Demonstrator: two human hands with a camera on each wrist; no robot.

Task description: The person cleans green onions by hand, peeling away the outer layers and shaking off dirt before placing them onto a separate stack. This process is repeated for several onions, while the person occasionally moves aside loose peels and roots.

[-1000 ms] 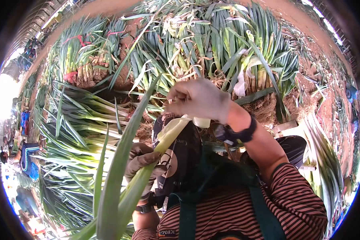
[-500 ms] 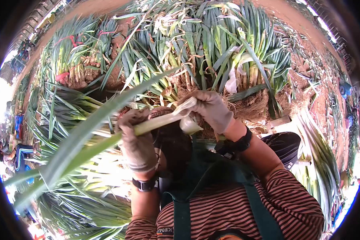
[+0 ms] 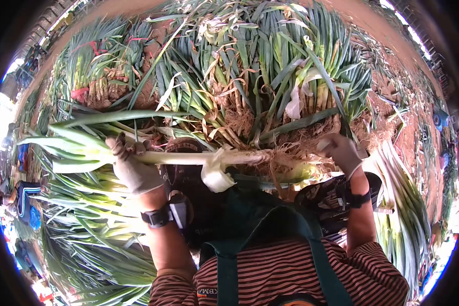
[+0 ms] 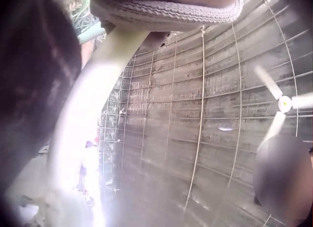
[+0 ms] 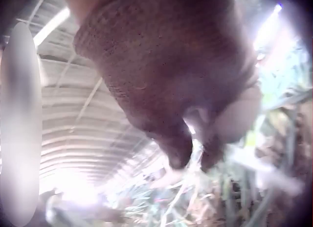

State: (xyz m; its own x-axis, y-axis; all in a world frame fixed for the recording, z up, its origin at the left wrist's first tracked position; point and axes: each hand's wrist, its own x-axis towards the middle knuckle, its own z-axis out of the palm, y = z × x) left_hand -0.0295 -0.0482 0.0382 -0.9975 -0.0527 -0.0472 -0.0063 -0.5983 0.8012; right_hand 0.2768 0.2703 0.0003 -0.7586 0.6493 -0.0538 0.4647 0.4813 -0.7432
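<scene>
In the head view, my gloved left hand [image 3: 136, 168] grips a leek [image 3: 183, 158] below its green leaves. The leek lies nearly level across my lap, leaves to the left and brown roots [image 3: 278, 159] to the right. A loose, pale outer layer [image 3: 217, 176] hangs from its white shaft. Up close, the left wrist view has the pale shaft [image 4: 93, 95] running down from the glove's cuff. My gloved right hand [image 3: 344, 154] is off to the right, apart from the shaft, fingers bent. Whether the right fingertips [image 5: 178, 161] pinch anything I cannot tell; thin strands show behind them.
A heap of leeks [image 3: 86, 204] lies on the left. Upright bunches [image 3: 229, 66] with dry leaves and roots stand across the front, beside a tied bunch [image 3: 99, 76] at the upper left. Another pile of leeks [image 3: 400, 199] lies at my right. Bare soil [image 3: 418, 137] shows beyond.
My left hand has moved left, bringing the leek from slanted to nearly level. My right hand has left the leek's lower end and moved right, while the loose layer still hangs.
</scene>
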